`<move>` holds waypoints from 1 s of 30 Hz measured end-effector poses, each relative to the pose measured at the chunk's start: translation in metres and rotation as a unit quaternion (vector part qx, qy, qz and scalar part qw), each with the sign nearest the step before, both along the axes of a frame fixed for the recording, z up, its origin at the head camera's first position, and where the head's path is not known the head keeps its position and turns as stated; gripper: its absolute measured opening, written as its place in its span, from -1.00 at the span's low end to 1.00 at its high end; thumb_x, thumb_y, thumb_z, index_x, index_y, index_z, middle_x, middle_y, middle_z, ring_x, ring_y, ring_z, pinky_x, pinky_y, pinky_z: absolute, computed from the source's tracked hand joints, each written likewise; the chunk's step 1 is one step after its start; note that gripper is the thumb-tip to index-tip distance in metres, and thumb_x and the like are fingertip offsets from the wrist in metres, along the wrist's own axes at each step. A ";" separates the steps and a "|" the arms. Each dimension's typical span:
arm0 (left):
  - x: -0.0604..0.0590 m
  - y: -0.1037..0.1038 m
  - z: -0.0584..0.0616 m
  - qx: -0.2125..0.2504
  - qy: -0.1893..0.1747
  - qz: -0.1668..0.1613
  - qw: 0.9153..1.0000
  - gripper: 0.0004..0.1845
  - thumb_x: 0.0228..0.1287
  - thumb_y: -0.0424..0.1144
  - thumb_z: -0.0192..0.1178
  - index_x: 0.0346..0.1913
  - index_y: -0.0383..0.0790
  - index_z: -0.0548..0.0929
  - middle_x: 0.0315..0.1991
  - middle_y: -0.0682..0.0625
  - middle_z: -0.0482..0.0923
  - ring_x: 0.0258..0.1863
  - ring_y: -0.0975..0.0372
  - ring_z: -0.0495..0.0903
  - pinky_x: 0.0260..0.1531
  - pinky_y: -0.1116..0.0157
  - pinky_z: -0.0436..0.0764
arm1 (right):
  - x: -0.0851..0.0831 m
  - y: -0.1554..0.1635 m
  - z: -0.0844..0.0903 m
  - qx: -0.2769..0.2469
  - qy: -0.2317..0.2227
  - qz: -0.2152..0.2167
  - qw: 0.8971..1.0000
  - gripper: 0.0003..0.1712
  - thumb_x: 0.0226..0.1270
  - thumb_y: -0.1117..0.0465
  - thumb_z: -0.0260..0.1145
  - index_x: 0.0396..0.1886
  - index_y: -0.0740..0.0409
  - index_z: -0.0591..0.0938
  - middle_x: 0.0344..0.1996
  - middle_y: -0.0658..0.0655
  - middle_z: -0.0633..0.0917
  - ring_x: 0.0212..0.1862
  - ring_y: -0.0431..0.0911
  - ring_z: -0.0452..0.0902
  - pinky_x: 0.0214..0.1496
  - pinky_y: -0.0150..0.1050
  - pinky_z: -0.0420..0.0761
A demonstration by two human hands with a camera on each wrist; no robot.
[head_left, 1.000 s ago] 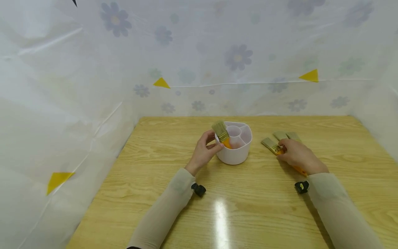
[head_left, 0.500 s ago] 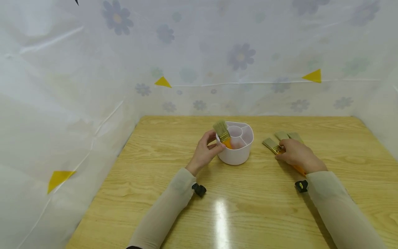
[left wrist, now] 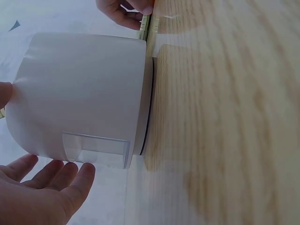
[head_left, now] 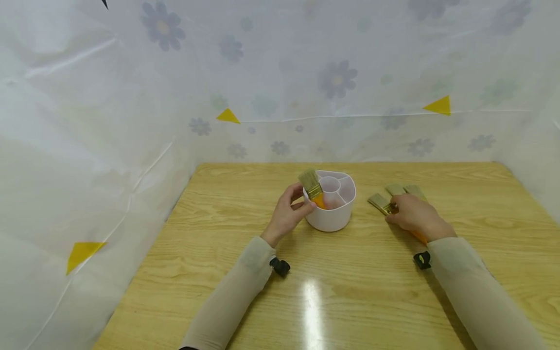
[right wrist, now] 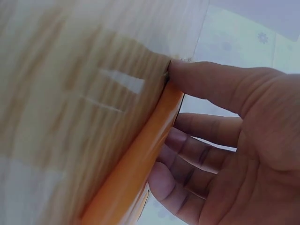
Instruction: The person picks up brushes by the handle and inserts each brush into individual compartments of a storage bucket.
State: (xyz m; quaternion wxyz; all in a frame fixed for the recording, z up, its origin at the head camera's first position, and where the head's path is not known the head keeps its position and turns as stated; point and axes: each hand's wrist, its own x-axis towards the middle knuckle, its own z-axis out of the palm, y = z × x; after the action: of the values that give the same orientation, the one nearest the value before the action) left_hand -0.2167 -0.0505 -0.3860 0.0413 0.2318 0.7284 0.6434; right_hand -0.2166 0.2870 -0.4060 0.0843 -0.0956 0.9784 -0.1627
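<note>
A white round divided desk organizer [head_left: 328, 221] stands upright on the table, with a paintbrush [head_left: 311, 183] leaning bristles-up in its left compartment. My left hand [head_left: 286, 214] grips the organizer's left side, its thumb at the rim near the brush and its fingers along the wall. To the right, my right hand [head_left: 415, 214] pinches a flat paintbrush [head_left: 379, 203] that lies on the table. The right wrist view shows its orange handle [right wrist: 140, 154] beneath the thumb and curled fingers. Two more paintbrushes, one with pale bristles [head_left: 395, 189], lie just beyond, their handles mostly hidden by the hand.
The wood-grain table [head_left: 245, 194] carries the organizer and brushes. Behind it hangs a white flowered sheet [head_left: 280, 63] with yellow triangular markers [head_left: 437, 105]. A clear label pocket [left wrist: 96, 150] is on the organizer's wall in the left wrist view.
My right hand has shifted slightly to the left and away from me along the brush. The left hand and the organizer stay in place.
</note>
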 end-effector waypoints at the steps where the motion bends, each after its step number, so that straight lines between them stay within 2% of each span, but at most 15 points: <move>1: -0.001 0.000 -0.001 0.000 0.001 -0.001 1.000 -0.37 0.25 -0.40 0.22 0.34 -0.44 0.25 0.29 -0.33 0.26 0.30 -0.14 0.26 0.23 -0.08 0.33 | 0.000 0.000 0.000 0.001 0.000 0.001 1.000 -0.53 0.23 0.10 0.35 -0.03 0.39 0.56 -0.05 0.42 0.59 -0.05 0.28 0.51 -0.14 0.18 0.50; 9: -0.016 0.001 -0.028 0.003 -0.001 0.019 1.000 -0.36 0.24 -0.32 0.27 0.36 -0.27 0.30 0.29 -0.18 0.31 0.29 -0.01 0.31 0.22 0.04 0.40 | -0.001 -0.001 -0.002 -0.006 0.003 0.008 1.000 -0.49 0.24 0.11 0.35 0.01 0.43 0.55 -0.06 0.42 0.60 -0.06 0.29 0.51 -0.13 0.19 0.51; 15: -0.018 0.002 -0.033 -0.005 0.006 0.030 1.000 -0.38 0.25 -0.25 0.28 0.35 -0.18 0.33 0.26 -0.08 0.35 0.25 0.09 0.35 0.20 0.10 0.43 | 0.000 -0.001 -0.003 -0.008 0.005 0.006 1.000 -0.49 0.25 0.12 0.33 0.04 0.44 0.54 -0.05 0.43 0.59 -0.05 0.29 0.51 -0.12 0.19 0.51; 21: -0.018 0.001 -0.029 0.002 -0.003 0.018 1.000 -0.37 0.27 -0.29 0.26 0.36 -0.26 0.30 0.29 -0.17 0.31 0.29 0.01 0.31 0.22 0.04 0.39 | 0.000 -0.001 -0.002 -0.018 0.013 -0.002 1.000 -0.49 0.27 0.12 0.29 0.07 0.42 0.54 -0.03 0.41 0.59 -0.04 0.28 0.51 -0.12 0.21 0.50; 24: -0.012 0.000 -0.018 0.007 -0.005 0.006 1.000 -0.37 0.27 -0.34 0.24 0.35 -0.37 0.27 0.30 -0.27 0.28 0.29 -0.09 0.28 0.23 -0.03 0.36 | 0.000 -0.001 -0.002 -0.025 0.017 -0.011 0.999 -0.48 0.27 0.11 0.29 0.09 0.40 0.53 -0.03 0.40 0.59 -0.05 0.27 0.51 -0.14 0.20 0.50; 28: -0.002 -0.001 -0.003 -0.004 -0.002 0.004 1.000 -0.40 0.29 -0.37 0.20 0.34 -0.43 0.26 0.28 -0.32 0.28 0.28 -0.12 0.30 0.21 -0.01 0.39 | 0.001 -0.001 0.000 -0.032 0.017 -0.022 0.999 -0.46 0.27 0.10 0.30 0.11 0.40 0.51 -0.01 0.41 0.57 -0.02 0.29 0.49 -0.13 0.21 0.50; 30: -0.001 -0.001 -0.002 -0.007 0.000 0.009 1.000 -0.41 0.30 -0.38 0.19 0.34 -0.43 0.27 0.28 -0.31 0.29 0.27 -0.11 0.31 0.20 0.02 0.40 | 0.001 -0.002 0.000 -0.032 0.019 -0.024 0.999 -0.45 0.28 0.09 0.30 0.12 0.40 0.51 0.01 0.42 0.56 -0.01 0.29 0.48 -0.13 0.22 0.50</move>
State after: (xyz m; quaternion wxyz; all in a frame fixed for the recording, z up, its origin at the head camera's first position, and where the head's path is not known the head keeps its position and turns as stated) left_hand -0.2174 -0.0517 -0.3879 0.0374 0.2252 0.7352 0.6383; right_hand -0.2161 0.2854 -0.4056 0.0583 -0.0774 0.9761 -0.1943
